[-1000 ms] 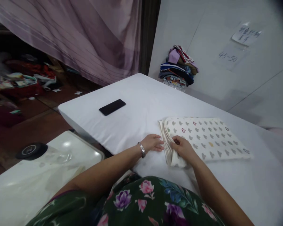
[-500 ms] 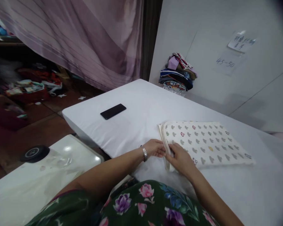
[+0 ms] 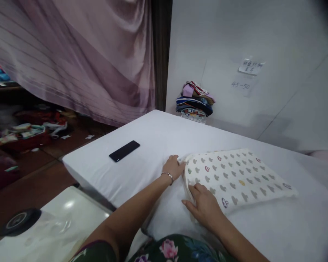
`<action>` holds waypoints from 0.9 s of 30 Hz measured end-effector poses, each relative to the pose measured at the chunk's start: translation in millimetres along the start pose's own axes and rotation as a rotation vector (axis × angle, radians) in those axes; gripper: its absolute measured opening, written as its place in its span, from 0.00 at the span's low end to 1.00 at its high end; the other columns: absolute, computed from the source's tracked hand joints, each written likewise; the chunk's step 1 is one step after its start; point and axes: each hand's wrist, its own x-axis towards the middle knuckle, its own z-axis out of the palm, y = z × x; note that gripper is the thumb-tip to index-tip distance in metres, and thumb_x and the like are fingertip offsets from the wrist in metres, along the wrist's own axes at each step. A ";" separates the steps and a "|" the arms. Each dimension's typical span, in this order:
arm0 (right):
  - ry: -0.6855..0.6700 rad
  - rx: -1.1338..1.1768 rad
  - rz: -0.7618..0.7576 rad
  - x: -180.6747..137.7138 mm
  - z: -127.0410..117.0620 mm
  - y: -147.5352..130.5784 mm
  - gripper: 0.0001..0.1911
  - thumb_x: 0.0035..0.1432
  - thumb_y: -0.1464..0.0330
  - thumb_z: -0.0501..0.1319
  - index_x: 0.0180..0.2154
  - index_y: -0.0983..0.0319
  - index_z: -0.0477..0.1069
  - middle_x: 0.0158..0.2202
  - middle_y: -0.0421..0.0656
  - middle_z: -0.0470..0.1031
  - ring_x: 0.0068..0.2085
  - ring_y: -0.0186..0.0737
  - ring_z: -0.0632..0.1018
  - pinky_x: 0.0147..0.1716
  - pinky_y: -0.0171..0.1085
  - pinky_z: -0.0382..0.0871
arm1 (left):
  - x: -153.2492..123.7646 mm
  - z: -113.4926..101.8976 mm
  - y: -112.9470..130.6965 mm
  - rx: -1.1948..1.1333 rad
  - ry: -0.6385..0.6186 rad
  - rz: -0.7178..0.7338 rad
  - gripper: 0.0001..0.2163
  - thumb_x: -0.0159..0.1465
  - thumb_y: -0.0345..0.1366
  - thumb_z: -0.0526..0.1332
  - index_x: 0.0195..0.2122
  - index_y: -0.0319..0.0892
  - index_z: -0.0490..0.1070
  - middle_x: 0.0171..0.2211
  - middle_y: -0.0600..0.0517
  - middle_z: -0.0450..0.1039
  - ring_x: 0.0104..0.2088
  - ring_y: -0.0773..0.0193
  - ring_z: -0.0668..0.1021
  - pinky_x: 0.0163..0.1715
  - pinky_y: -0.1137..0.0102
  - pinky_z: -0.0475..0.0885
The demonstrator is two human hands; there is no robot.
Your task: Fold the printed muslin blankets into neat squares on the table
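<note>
A folded cloth (image 3: 229, 174), cream with grey and a few coloured mushroom-like prints, lies on the white-covered table (image 3: 153, 134). My left hand (image 3: 174, 167), a silver bracelet at its wrist, is at the cloth's far left corner. Its thumb touches the edge, and the other fingers lie just beside it, slightly bent and apart from the thumb. Nearer to me, my right hand (image 3: 206, 207) rests its fingers on the cloth's left edge. The right thumb is spread away from them over the white sheet. The undersides of both hands are hidden.
A black phone (image 3: 124, 151) lies on the table to the left. A stack of folded fabrics (image 3: 195, 102) stands by the wall at the back. At lower left, a white surface (image 3: 71, 203) carries a black round object (image 3: 20, 222). A pink curtain (image 3: 112, 65) hangs behind.
My left hand has moved away from me along the cloth's left edge to its far corner. My right hand's thumb has come off the edge layers and spread. The view has shifted.
</note>
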 end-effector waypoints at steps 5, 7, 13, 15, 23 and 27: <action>-0.005 0.030 0.038 1.6 -1.4 -3.1 0.21 0.56 0.56 0.54 0.44 0.63 0.68 0.40 0.49 0.67 0.41 0.47 0.67 0.41 0.41 0.61 | 25.7 10.7 10.4 0.214 0.001 0.107 0.20 0.61 0.46 0.50 0.48 0.39 0.66 0.49 0.43 0.65 0.52 0.56 0.66 0.49 0.67 0.60; 0.014 0.052 0.047 1.3 -2.4 -3.9 0.21 0.55 0.55 0.56 0.44 0.63 0.68 0.41 0.48 0.67 0.41 0.46 0.67 0.41 0.41 0.61 | 33.3 14.0 10.6 0.279 -0.006 0.119 0.17 0.62 0.42 0.49 0.42 0.38 0.70 0.45 0.41 0.68 0.49 0.55 0.68 0.48 0.65 0.61; 0.094 0.161 0.038 2.6 -24.0 5.8 0.18 0.56 0.54 0.55 0.35 0.62 0.70 0.36 0.44 0.69 0.38 0.41 0.69 0.38 0.37 0.62 | 51.7 9.9 8.0 0.286 -0.124 0.133 0.17 0.61 0.45 0.48 0.37 0.39 0.71 0.41 0.43 0.70 0.43 0.57 0.73 0.43 0.68 0.64; 0.191 0.167 0.078 3.1 -38.2 23.8 0.16 0.58 0.57 0.53 0.37 0.61 0.70 0.37 0.44 0.70 0.40 0.40 0.70 0.40 0.36 0.62 | 56.5 5.7 11.3 0.269 -0.187 0.110 0.22 0.59 0.52 0.48 0.36 0.39 0.71 0.41 0.42 0.71 0.43 0.54 0.73 0.42 0.66 0.64; 0.452 -0.104 0.707 -33.6 -94.5 207.4 0.21 0.58 0.62 0.53 0.49 0.69 0.68 0.55 0.56 0.62 0.56 0.53 0.61 0.54 0.48 0.52 | 62.9 5.9 24.1 0.199 -0.248 0.108 0.14 0.55 0.47 0.55 0.32 0.40 0.67 0.36 0.44 0.73 0.38 0.54 0.75 0.34 0.67 0.66; 0.498 0.243 1.110 -69.3 -114.8 277.5 0.21 0.57 0.62 0.54 0.48 0.68 0.68 0.52 0.56 0.65 0.53 0.53 0.66 0.48 0.47 0.60 | 71.7 5.0 18.0 0.033 -0.288 0.080 0.16 0.54 0.50 0.54 0.29 0.41 0.66 0.30 0.48 0.73 0.33 0.56 0.75 0.29 0.69 0.66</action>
